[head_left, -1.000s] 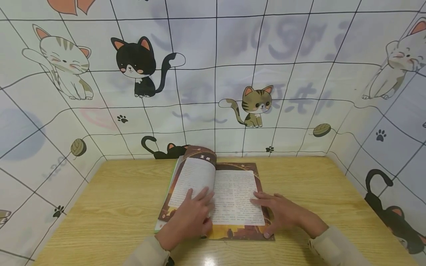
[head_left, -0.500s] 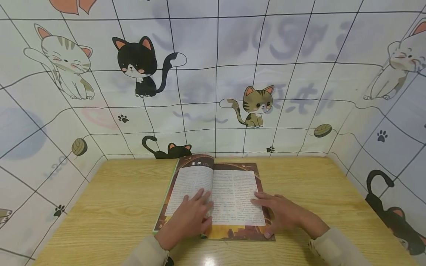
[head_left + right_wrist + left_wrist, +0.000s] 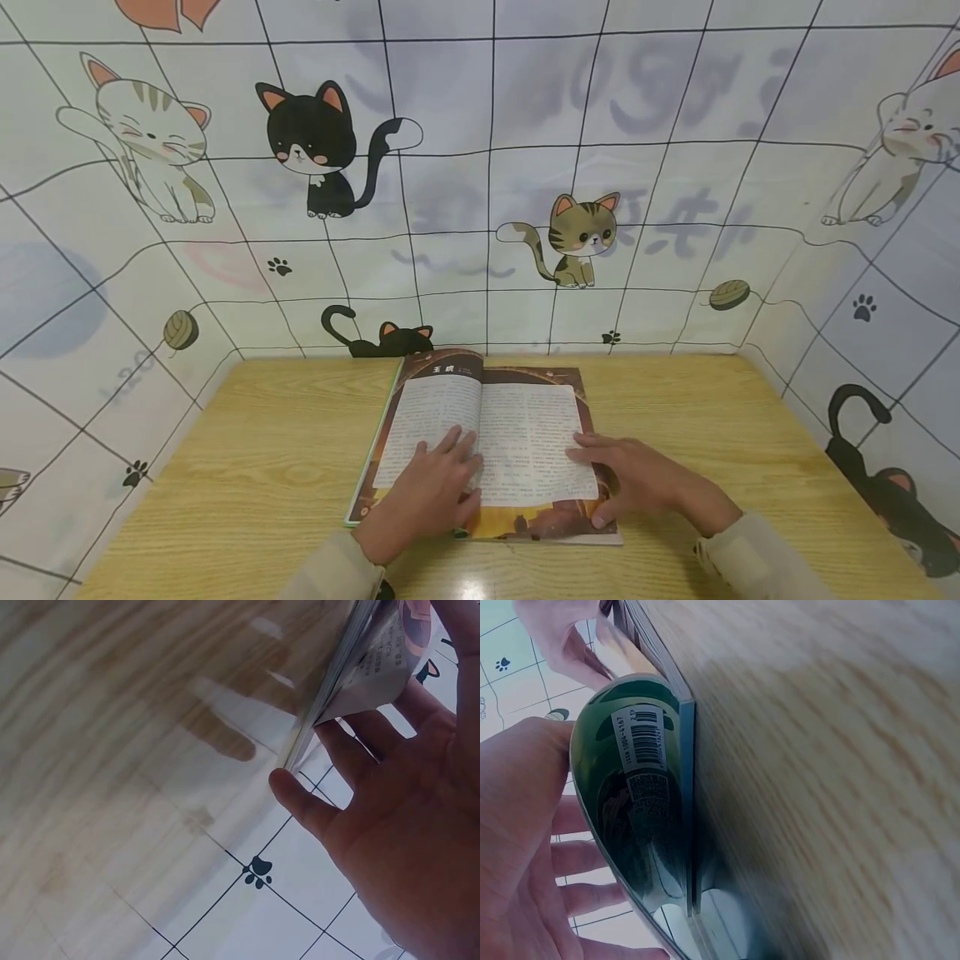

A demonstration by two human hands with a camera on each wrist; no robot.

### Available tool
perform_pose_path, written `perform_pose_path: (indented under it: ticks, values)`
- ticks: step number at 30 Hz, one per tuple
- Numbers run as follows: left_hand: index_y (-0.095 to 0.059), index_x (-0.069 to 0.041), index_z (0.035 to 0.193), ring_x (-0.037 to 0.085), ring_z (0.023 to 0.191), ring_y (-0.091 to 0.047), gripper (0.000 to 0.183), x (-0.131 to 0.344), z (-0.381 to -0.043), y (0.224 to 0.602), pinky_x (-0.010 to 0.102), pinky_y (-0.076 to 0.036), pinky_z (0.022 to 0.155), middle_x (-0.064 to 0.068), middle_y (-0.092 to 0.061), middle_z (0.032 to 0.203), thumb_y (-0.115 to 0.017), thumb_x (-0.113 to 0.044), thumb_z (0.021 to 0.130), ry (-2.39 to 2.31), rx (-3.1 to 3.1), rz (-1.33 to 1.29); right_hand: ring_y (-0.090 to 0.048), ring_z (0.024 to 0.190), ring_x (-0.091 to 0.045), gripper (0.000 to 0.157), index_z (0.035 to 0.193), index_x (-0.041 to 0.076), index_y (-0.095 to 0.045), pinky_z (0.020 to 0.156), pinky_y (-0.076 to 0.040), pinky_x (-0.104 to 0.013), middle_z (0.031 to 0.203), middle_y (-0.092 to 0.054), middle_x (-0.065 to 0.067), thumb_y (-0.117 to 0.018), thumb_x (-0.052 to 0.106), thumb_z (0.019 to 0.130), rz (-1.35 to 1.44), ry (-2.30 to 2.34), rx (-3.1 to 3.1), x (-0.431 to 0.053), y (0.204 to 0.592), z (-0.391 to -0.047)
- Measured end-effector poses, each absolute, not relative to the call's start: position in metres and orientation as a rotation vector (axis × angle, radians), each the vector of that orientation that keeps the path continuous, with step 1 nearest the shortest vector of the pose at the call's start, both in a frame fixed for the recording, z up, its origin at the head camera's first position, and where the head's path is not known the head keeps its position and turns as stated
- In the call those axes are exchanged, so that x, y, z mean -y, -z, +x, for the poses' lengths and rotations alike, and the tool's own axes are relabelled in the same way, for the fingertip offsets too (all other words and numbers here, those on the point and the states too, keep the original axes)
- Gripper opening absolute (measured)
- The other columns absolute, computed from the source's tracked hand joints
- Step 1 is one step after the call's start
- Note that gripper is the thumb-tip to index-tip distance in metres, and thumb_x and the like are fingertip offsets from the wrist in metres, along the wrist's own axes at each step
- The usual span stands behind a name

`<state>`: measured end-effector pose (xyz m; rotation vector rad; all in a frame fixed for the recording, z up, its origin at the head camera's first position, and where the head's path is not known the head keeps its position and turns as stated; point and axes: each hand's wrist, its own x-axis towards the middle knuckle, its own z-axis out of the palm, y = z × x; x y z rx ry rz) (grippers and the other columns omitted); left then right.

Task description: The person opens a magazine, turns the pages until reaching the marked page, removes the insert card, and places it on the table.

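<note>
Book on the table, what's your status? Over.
Left hand on left page. Right hand at outer edge of right page. Book lying open. Hands partly cover both pages.

A wood-grain table (image 3: 277,450) meets a gridded white wall (image 3: 450,92). Printed on the wall are a black-and-white cat (image 3: 311,133) left of centre, a brown cat (image 3: 581,229) lower and to the right, a pale cat (image 3: 153,125) near either edge, yarn balls (image 3: 180,330) and paw prints (image 3: 280,267). Glare (image 3: 471,590) spots the table's near edge.

Light yellow-brown wood-grain tabletop (image 3: 285,433), bounded at back, left and right by white walls (image 3: 450,83) ruled with black gridlines and printed with black, white and brown cartoon cats (image 3: 311,137), dark paw prints (image 3: 279,267) and olive yarn balls (image 3: 180,331). A bright white reflection (image 3: 472,590) marks the near surface.
</note>
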<state>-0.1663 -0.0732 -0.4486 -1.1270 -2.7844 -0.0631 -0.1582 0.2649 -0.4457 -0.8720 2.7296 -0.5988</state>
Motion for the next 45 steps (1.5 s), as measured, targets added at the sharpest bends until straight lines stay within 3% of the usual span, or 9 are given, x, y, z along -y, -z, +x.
perform_pose_path:
  ticks: [4, 8, 15, 19, 24, 32, 36, 40, 45]
  values:
    - [-0.072, -0.013, 0.110, 0.032, 0.132, -0.049, 0.044, 0.070, -0.165, 0.448, 0.062, -0.052, 0.083, 0.011, -0.056, 0.140, -0.057, -0.051, 0.093, 0.075, 2.794, -1.108, -0.048, 0.132, -0.043, 0.090, 0.138, 0.004, -0.058, 0.099, -0.040, -0.064, 0.146, -0.050, -0.021, -0.073, 0.066, 0.074, -0.905, 0.574, -2.774, -0.263, 0.443, -0.160]
    - [-0.072, -0.011, 0.106, 0.034, 0.131, -0.050, 0.070, 0.067, -0.162, 0.446, 0.063, -0.052, 0.083, 0.012, -0.055, 0.140, -0.050, -0.075, 0.086, 0.065, 2.824, -1.087, -0.052, 0.129, -0.039, 0.087, 0.137, 0.005, -0.058, 0.100, -0.041, -0.061, 0.143, -0.053, -0.018, -0.070, 0.067, 0.077, -0.893, 0.536, -2.826, -0.261, 0.442, -0.160]
    - [-0.068, -0.010, 0.122, 0.037, 0.136, -0.045, 0.097, 0.064, -0.158, 0.440, 0.063, -0.050, 0.086, 0.014, -0.050, 0.146, -0.054, -0.089, 0.069, 0.034, 2.867, -1.101, -0.049, 0.131, -0.040, 0.089, 0.142, 0.009, -0.054, 0.100, -0.039, -0.063, 0.145, -0.050, -0.020, -0.073, 0.066, 0.076, -0.895, 0.588, -2.953, -0.256, 0.437, -0.162]
    - [-0.069, -0.009, 0.119, 0.036, 0.134, -0.047, 0.092, 0.063, -0.158, 0.439, 0.062, -0.052, 0.084, 0.014, -0.051, 0.145, -0.060, -0.086, 0.068, 0.008, 2.857, -1.099, -0.044, 0.136, -0.039, 0.091, 0.148, 0.013, -0.048, 0.101, -0.037, -0.065, 0.151, -0.043, -0.017, -0.072, 0.066, 0.077, -0.925, 0.606, -3.019, -0.254, 0.436, -0.163]
    - [-0.070, -0.012, 0.109, 0.035, 0.130, -0.050, 0.070, 0.064, -0.158, 0.439, 0.057, -0.054, 0.076, 0.013, -0.055, 0.138, -0.064, -0.072, 0.075, -0.026, 2.797, -1.109, -0.044, 0.136, -0.038, 0.089, 0.151, 0.015, -0.042, 0.100, -0.037, -0.066, 0.155, -0.039, -0.014, -0.072, 0.060, 0.081, -0.957, 0.620, -3.069, -0.252, 0.436, -0.163]
    - [-0.061, -0.013, 0.131, 0.025, 0.115, -0.058, 0.070, 0.068, -0.165, 0.442, 0.048, -0.052, 0.080, 0.006, -0.063, 0.120, -0.063, -0.062, 0.080, 0.014, 2.585, -1.182, -0.041, 0.138, -0.038, 0.076, 0.155, 0.022, -0.035, 0.102, -0.034, -0.068, 0.158, -0.036, -0.009, -0.065, 0.050, 0.092, -0.875, 0.715, -3.001, -0.252, 0.432, -0.159]
    - [-0.042, -0.014, 0.149, 0.025, 0.127, -0.053, 0.083, 0.068, -0.166, 0.439, 0.050, -0.051, 0.091, 0.009, -0.057, 0.137, -0.064, -0.060, 0.084, 0.055, 2.550, -1.216, -0.042, 0.137, -0.038, 0.057, 0.156, 0.025, -0.033, 0.102, -0.033, -0.069, 0.157, -0.038, -0.007, -0.051, 0.035, 0.103, -0.842, 0.826, -2.960, -0.253, 0.431, -0.158]
    - [-0.022, -0.013, 0.159, 0.025, 0.145, -0.035, 0.094, 0.067, -0.167, 0.438, 0.058, -0.033, 0.110, 0.010, -0.038, 0.157, -0.067, -0.053, 0.086, 0.061, 2.474, -1.270, -0.042, 0.137, -0.040, 0.051, 0.157, 0.018, -0.031, 0.104, -0.032, -0.067, 0.155, -0.041, -0.011, -0.041, 0.024, 0.107, -0.820, 0.900, -2.970, -0.256, 0.432, -0.158]
    - [-0.025, -0.017, 0.159, 0.024, 0.151, -0.020, 0.090, 0.067, -0.167, 0.437, 0.061, -0.020, 0.115, 0.007, -0.021, 0.165, -0.072, -0.042, 0.086, 0.055, 2.341, -1.333, -0.036, 0.140, -0.043, 0.060, 0.158, 0.013, -0.025, 0.106, -0.026, -0.069, 0.159, -0.032, -0.015, -0.044, 0.033, 0.106, -0.710, 0.836, -3.026, -0.262, 0.435, -0.160]
